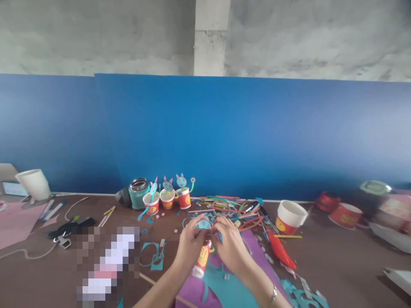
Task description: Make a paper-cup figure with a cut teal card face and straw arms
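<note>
Pinching, left hand: thumb and forefinger of the left hand (192, 240) are brought together on the lower edge of a teal cat face (203, 223), at the centre of the clock.
Right hand: the fingertips of the right hand (229, 240) are drawn in close beside the left ones; what is clamped between them is hidden and cannot be told.
Red paper cup: the red paper cup (203, 255) is seen at six o'clock, just below the fingertips, tilted, its white rim turned toward the wearer; whether it is joined to the face cannot be told.
Finished-looking cups: three cat-faced cups (184, 199) are lined up toward ten and eleven o'clock, with a teal flask (139, 194) placed beside them.
Coloured strips: a tangle of strips (224, 204) is heaped at one o'clock.
White-topped cup: a larger cup (291, 214) is set toward three o'clock.
Paper: teal paper (228, 287) is laid over purple paper (257, 248) at five o'clock.
Wrist: a silver bracelet (274, 295) is worn on the right.
</note>
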A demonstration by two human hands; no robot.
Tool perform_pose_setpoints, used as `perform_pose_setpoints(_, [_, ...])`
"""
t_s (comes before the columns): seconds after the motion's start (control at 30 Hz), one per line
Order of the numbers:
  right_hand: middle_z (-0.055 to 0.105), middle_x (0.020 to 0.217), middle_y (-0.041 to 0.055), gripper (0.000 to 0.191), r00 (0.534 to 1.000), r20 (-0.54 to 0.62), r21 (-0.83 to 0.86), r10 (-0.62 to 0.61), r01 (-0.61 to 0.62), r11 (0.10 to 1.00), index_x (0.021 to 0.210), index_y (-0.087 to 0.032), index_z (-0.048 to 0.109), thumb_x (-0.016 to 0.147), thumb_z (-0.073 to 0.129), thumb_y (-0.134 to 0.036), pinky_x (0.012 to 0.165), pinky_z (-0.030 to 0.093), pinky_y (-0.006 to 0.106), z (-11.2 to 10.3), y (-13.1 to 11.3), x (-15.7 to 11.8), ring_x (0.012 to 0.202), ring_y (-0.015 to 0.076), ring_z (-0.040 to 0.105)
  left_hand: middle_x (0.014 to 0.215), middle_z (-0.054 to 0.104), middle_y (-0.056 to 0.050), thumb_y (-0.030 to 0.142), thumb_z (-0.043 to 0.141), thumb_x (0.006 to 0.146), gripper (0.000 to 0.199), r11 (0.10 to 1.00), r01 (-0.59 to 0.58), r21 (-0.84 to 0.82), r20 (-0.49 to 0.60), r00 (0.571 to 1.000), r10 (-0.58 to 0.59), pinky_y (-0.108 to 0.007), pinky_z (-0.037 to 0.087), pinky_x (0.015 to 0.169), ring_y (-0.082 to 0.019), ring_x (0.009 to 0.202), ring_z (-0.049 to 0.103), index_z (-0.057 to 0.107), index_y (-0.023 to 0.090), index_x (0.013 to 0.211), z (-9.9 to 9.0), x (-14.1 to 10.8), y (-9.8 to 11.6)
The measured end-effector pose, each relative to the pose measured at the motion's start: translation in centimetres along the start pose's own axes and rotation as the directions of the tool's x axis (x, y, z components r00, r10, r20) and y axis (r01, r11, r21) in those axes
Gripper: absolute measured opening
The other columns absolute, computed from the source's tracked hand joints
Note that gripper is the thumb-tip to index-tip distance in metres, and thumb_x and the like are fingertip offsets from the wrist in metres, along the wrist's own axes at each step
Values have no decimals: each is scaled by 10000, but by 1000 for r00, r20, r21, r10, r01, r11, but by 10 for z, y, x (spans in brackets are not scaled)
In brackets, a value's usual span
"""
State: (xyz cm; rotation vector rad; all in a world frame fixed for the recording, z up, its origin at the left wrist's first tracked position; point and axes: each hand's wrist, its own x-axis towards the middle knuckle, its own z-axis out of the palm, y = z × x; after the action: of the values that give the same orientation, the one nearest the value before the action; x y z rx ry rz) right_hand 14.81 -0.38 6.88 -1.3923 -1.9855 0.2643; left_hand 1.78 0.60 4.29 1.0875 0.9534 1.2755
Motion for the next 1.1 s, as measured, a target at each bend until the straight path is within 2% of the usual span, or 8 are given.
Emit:
perform_pose_setpoints(0.23, [620,847,51,130,999,-27,-114,33,-36,993,695,-191,582,778,543,-98,763,384,318,5,-3,-2,870,228,561,509,600,53,269,658,646,498,998,24,-52,-23,999,-25,-217,416,524,-97,472,530,551,109,1106,2,-1,-2])
perform_pose_setpoints(0.33, [631,901,65,60,997,-57,-151,41,-50,987,793,-190,604,794,565,-146,793,377,349,4,-5,-3,919,251,561,558,643,23,256,679,630,516,996,30,-86,-44,998,-34,-221,430,545,-108,514,564,544,106,1105,2,0,-2])
perform_pose_setpoints(0.43, [632,931,67,93,998,-49,-119,35,-40,992,852,-193,601,786,572,-135,794,384,351,1,-6,-3,927,250,563,624,677,-15,277,698,620,542,992,48,-113,-53,997,-54,-237,455,571,-127,563,600,543,101,1109,2,0,-1])
perform_pose_setpoints(0.57, [626,923,58,111,1000,-31,-43,-3,2,999,790,-200,592,774,559,-96,789,399,339,0,-3,-1,911,234,565,601,660,-7,315,707,622,562,990,66,-126,-39,997,-71,-248,463,576,-117,533,582,550,87,1112,2,-1,0])
perform_pose_setpoints(0.73, [626,918,72,95,998,-48,46,-28,31,998,774,-191,588,765,565,-99,809,411,346,1,4,1,923,239,566,601,647,4,367,716,635,625,995,37,-96,-17,999,-39,-243,454,578,-120,552,579,543,93,1169,0,1,-3])
perform_pose_setpoints(0.9, [629,867,69,14,1000,-18,169,15,-11,986,750,-187,601,762,598,-183,804,426,343,-1,11,5,888,238,579,812,719,-67,418,699,674,602,998,-24,-52,30,999,26,-307,475,725,-195,764,648,561,137,1189,-1,2,0])
perform_pose_setpoints(1.03, [643,816,61,94,998,34,307,61,-69,949,696,-174,616,767,568,-213,774,443,313,0,15,7,828,220,600,1005,713,-108,458,688,687,554,996,-58,-69,101,993,65,-371,438,879,-260,994,621,598,172,1154,-1,1,2])
perform_pose_setpoints(1.1, [649,803,53,107,996,59,354,73,-89,931,696,-171,631,761,560,-218,768,445,306,0,15,8,816,216,603,1068,696,-121,472,689,685,544,996,-59,-73,116,991,67,-391,425,908,-275,1036,605,610,176,1134,0,1,3])
